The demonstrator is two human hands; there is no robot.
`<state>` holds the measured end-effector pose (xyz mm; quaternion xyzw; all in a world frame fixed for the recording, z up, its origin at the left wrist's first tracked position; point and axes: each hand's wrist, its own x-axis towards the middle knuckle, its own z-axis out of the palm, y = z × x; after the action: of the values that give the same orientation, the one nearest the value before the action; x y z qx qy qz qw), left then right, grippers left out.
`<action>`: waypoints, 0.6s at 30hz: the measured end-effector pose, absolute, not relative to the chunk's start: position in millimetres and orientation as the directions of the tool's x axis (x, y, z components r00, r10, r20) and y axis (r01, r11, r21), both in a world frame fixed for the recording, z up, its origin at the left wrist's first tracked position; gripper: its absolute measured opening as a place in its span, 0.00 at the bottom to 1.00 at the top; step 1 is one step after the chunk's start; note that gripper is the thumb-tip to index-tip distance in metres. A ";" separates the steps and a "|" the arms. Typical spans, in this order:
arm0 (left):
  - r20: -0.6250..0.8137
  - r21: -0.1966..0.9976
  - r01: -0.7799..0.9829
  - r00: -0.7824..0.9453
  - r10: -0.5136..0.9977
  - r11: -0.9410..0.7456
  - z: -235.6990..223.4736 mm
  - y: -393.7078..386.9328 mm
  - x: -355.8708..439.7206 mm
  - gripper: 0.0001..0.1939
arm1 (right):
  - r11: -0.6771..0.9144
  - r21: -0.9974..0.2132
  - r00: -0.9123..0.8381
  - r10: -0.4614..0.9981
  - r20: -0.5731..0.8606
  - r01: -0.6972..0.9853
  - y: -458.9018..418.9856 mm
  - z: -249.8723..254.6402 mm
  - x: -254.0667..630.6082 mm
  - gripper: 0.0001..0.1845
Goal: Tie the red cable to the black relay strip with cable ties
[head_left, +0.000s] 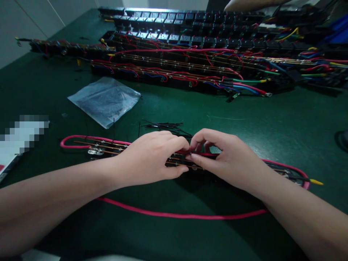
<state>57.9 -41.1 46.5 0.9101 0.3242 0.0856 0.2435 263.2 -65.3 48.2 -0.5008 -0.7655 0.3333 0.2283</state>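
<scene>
From my remote seat, I have both hands over the middle of a long, dark assembly lined with copper-coloured rods (106,145), which lies on the green tabletop (293,127) between its near edge and the far row of dark, wired assemblies (168,69). Its long axis runs left to right, roughly along the near edge, with the right end angled a little towards that edge.

A thick pinkish-red cable (62,143) follows its far side and loops at both ends; another red length (185,216) bows across the tabletop nearer the near edge.

The fingers of my right hand (231,156) are pinched together on a small thin black strip, right beside the cable. The left hand (152,156) reaches in from the other side, its thumb and forefinger apart over the rods; I cannot tell whether the forefinger presses on anything. Both hands are close to that spot, but the right is the one gripping (the left knuckles hide plenty from me).

Just beyond the hands lies a loose pile of thin black strips (163,125), with a clear plastic bag (106,99) farther towards the left far corner.
</scene>
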 end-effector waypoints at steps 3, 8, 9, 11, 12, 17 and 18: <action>0.007 0.496 0.545 0.776 0.630 -0.676 46.1 -40.4 57.8 0.11 | 0.276 -0.737 -0.389 0.921 0.018 0.617 -65.6 48.1 262.5 0.04; 0.008 0.489 0.550 0.773 0.634 -0.677 44.6 -41.4 56.9 0.10 | 0.273 -0.740 -0.397 0.918 0.009 0.614 -65.2 47.6 262.5 0.06; 0.011 0.488 0.550 0.773 0.634 -0.678 44.4 -41.6 56.9 0.10 | 0.272 -0.742 -0.398 0.917 0.007 0.613 -65.0 47.6 262.7 0.06; 0.013 0.485 0.549 0.774 0.633 -0.681 44.5 -41.8 57.2 0.11 | 0.273 -0.748 -0.399 0.917 0.012 0.605 -64.5 47.8 263.4 0.07; 0.012 0.483 0.549 0.774 0.632 -0.682 44.8 -41.7 57.3 0.11 | 0.275 -0.751 -0.400 0.916 0.016 0.600 -64.2 47.9 263.6 0.07; 0.010 0.477 0.547 0.779 0.627 -0.688 45.4 -41.3 57.4 0.10 | 0.291 -0.757 -0.405 0.914 0.038 0.586 -64.2 48.8 264.2 0.07; 0.016 0.474 0.548 0.777 0.629 -0.689 44.8 -41.4 57.2 0.11 | 0.292 -0.760 -0.405 0.913 0.041 0.581 -64.5 49.0 264.2 0.06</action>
<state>57.2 -41.4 44.8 0.9148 0.3215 0.0889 0.2279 264.2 -64.5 49.0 -0.4878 -0.7658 0.3409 0.2438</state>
